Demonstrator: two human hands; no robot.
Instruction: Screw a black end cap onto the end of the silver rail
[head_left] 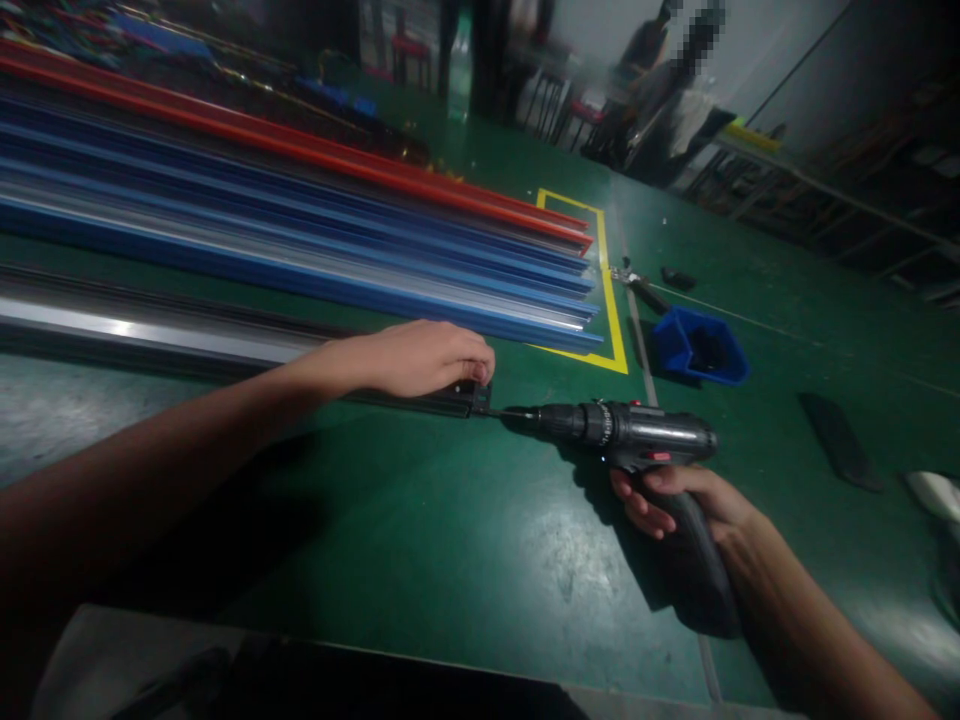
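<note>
The long black-and-silver metal profile point(150, 325), centre left, could shift if the left hand point(420, 358), clamped over its end, slackens; the black drill point(652, 435), right of centre, firmly gripped by the right hand point(694, 495), could slip if tilted. Blue metal profiles point(300, 225), upper left, crowd the left hand; a blue plastic bin point(694, 345) sits upper right.

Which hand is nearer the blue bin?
Right. The right hand, holding the drill, is this side of the bin; the left hand, at the dark rail, is farther left.
</note>
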